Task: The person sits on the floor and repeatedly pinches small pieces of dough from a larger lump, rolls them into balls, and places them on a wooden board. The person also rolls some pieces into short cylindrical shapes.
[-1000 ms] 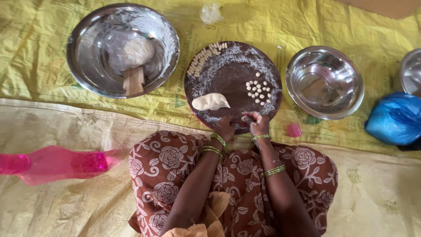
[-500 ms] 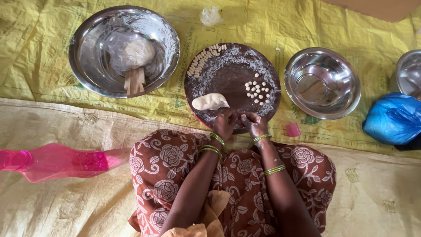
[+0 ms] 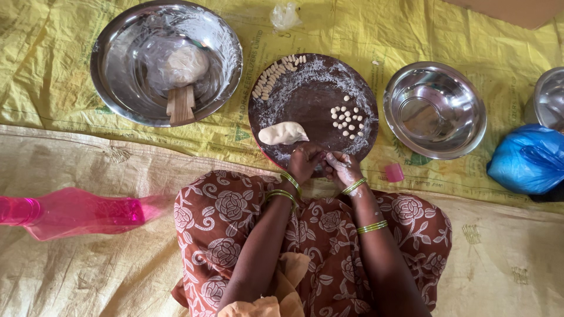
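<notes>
A dark round board (image 3: pixel 305 103), dusted with flour, lies on the yellow sheet in front of my knees. On it rest a pale lump of dough (image 3: pixel 282 133) at the near left, several small dough balls (image 3: pixel 346 117) at the right, and a row of shaped dough pieces (image 3: pixel 273 75) along the far left rim. My left hand (image 3: pixel 305 163) and my right hand (image 3: pixel 342 167) meet at the board's near edge, fingers curled together over a small bit of dough that I can barely see.
A large steel bowl (image 3: pixel 117 88) at the far left holds dough in plastic wrap (image 3: pixel 179 64) and a wooden tool (image 3: pixel 181 104). A steel bowl (image 3: pixel 435 110) sits right of the board, another (image 3: pixel 549 97) at the frame edge. Blue bag (image 3: pixel 529 159), pink cap (image 3: pixel 393 172), pink bottle (image 3: pixel 70 212).
My hands have stayed at the board's near edge, and the fingers have drawn closer together. Nothing else on the sheet has moved.
</notes>
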